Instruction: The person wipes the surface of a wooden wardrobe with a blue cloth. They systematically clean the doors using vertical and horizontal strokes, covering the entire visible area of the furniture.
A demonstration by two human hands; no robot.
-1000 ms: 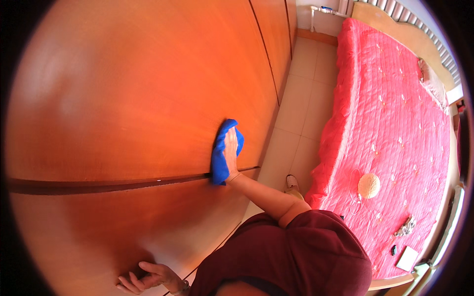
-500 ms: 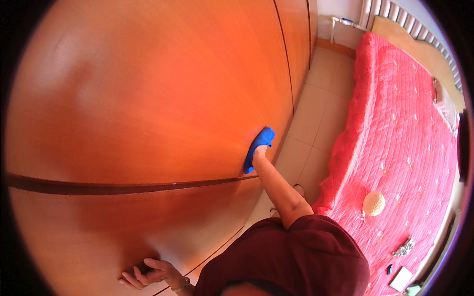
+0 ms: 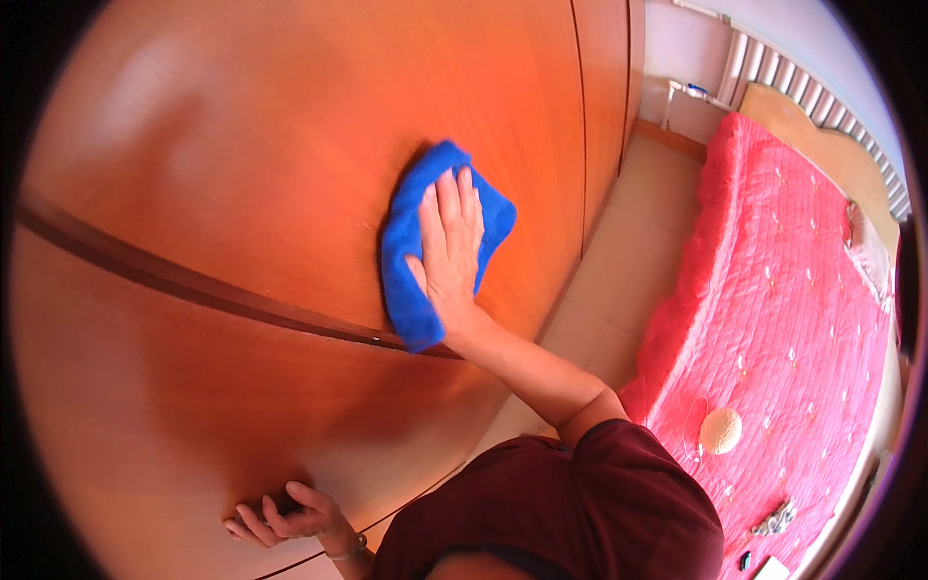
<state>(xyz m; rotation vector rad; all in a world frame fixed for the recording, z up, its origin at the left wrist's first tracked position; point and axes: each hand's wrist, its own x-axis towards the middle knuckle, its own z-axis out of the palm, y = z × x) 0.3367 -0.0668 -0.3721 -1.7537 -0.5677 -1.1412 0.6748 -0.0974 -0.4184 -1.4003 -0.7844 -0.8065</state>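
Left hand (image 3: 285,517) braces low on the wardrobe door (image 3: 242,193), fingers curled, holding nothing. Right hand (image 3: 447,253) presses the blue cloth (image 3: 411,290) flat, fingers spread, just above the dark rail (image 3: 174,278). Wiping appears underway; panels beyond look untouched. Pink bed (image 3: 783,319) lies right.

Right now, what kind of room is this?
Most likely a bedroom: a bed with a red quilted cover, a tall wooden wardrobe that the right hand presses a blue cloth against, and a radiator under the far wall.
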